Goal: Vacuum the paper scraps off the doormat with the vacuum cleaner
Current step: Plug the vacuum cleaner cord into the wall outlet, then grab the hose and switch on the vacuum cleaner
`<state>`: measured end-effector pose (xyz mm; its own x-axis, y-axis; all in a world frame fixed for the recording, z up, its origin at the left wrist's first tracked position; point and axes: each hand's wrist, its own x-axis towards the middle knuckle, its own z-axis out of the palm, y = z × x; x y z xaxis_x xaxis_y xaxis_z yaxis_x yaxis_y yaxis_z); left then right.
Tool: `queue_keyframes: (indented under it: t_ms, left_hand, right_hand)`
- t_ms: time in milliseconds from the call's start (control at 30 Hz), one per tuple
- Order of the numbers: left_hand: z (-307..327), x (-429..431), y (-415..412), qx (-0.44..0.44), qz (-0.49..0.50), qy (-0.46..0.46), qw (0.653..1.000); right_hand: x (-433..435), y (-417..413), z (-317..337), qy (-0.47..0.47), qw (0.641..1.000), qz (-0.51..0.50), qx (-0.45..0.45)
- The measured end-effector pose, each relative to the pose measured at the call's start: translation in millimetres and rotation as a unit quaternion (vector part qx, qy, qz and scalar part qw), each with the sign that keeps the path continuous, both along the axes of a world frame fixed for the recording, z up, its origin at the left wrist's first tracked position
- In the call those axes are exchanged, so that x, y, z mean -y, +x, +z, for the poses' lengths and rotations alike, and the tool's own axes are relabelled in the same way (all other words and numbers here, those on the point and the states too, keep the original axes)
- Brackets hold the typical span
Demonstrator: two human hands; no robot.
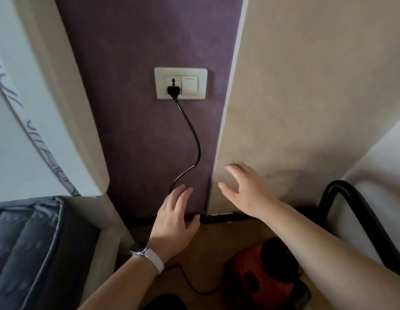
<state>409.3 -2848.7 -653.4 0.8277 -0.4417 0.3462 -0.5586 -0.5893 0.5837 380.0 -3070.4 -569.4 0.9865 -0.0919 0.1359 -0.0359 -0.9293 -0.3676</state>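
Observation:
A black plug sits in the white wall socket on the purple wall. Its black cord hangs down behind my left hand and runs along the wooden floor. The red and black vacuum cleaner stands on the floor at the lower right, partly hidden by my right forearm. My left hand, with a white watch on the wrist, is spread open below the socket and holds nothing. My right hand is open too, fingers straight, close to the beige wall. No doormat or paper scraps are in view.
A bed with dark blue bedding fills the lower left under a white headboard. A black curved tube frame stands at the right. A dark skirting board runs along the wall's foot.

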Motion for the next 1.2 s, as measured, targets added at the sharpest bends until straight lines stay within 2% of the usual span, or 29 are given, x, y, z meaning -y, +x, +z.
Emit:
queue_keyframes:
  t_ms: [267,367,467,600,733,967,1100,1200]
  left_hand:
    - [-38,69,-14,-0.046,-0.132,0.194,0.971]
    - [-59,101,-23,-0.069,-0.192,0.231,0.951]
    - [-80,135,-43,-0.099,-0.254,0.265,0.925]
    - [-97,177,-79,-0.110,-0.334,0.289,0.890]
    - [-105,202,-111,-0.111,-0.386,0.312,0.861]
    - [-117,220,-139,-0.102,-0.404,0.339,0.843]
    - [-122,241,-160,-0.091,-0.428,0.354,0.827]
    - [-107,258,-180,-0.089,-0.444,0.369,0.812]
  right_hand:
    - [82,-116,-55,-0.081,0.985,-0.072,-0.133]
    - [104,-162,-77,-0.075,0.975,-0.112,-0.177]
    - [116,-217,-100,-0.052,0.971,-0.148,-0.180]
    - [113,-290,-116,-0.002,0.953,-0.223,-0.206]
    - [107,-340,-125,-0.003,0.943,-0.263,-0.204]
    - [110,-359,-160,0.026,0.940,-0.275,-0.201]
    - [118,-373,-190,0.022,0.936,-0.267,-0.230]
    - [127,-382,-194,0.063,0.940,-0.253,-0.221]
